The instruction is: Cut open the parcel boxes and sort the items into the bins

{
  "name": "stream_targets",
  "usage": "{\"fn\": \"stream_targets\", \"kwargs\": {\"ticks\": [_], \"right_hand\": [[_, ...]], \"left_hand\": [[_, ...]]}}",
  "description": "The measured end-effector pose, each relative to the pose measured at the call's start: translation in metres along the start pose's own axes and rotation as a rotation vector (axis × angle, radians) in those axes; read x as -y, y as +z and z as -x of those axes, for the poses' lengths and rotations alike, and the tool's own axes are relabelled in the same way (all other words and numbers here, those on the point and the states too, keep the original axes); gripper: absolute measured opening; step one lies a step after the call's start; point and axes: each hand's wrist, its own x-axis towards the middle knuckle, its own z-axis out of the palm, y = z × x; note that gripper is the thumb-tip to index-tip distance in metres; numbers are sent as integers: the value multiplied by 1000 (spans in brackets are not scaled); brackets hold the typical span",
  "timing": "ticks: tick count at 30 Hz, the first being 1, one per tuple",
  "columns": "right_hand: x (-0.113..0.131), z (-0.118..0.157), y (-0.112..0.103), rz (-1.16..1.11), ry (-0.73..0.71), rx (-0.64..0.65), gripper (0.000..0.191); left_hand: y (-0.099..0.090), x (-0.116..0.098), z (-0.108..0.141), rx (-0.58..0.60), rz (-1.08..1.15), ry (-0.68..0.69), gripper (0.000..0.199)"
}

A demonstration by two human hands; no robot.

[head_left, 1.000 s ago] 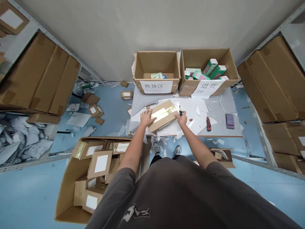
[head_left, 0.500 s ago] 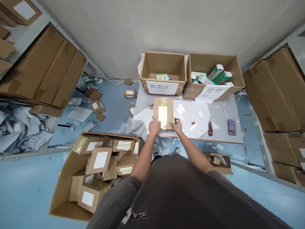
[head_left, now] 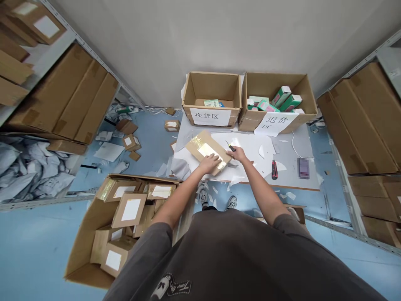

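A taped cardboard box with a white label lies slantwise on the white table. My left hand rests flat across its top, over the label, fingers extended. At the box's right end, my right hand is closed round a utility knife, its blade pointing up and left. The fingers of this hand also touch the box's edge. A red and black tool and a phone-like item, blurred out, lie farther right on the table.
Two open cartons with paper signs, one holding little, the other green-white packs, stand along the table's back. A big carton of parcels is at my left. Shelves with boxes flank both sides. Paper scraps litter the floor.
The box has turned counter-clockwise to a slant. My left hand has moved from its left edge onto its top. The knife in my right hand now shows more fully, blade upward.
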Motion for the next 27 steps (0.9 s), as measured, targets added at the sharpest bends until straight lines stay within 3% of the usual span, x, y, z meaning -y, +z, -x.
{"fn": "stream_targets", "kwargs": {"ticks": [3,6,10,14,20,24,27], "right_hand": [[-8,26,7,-190,107,63,30],[-14,41,13,-286,173,46,40],[-15,41,19,-333,242,-55,48],[-13,35,23,-384,289,-81,44],[-24,34,15,-401,218,-12,25],[-38,36,0,-217,89,36,26],[-45,36,-12,-67,50,120,19]], "left_hand": [[-10,7,-19,93,-43,96,57],[-15,12,-28,140,-46,124,77],[-12,14,-26,138,-65,165,94],[-10,10,-30,102,-100,157,92],[-14,2,-64,33,-119,41,89],[-9,-4,-79,-1,-104,6,88],[-4,-3,-80,19,-64,-5,98]]}}
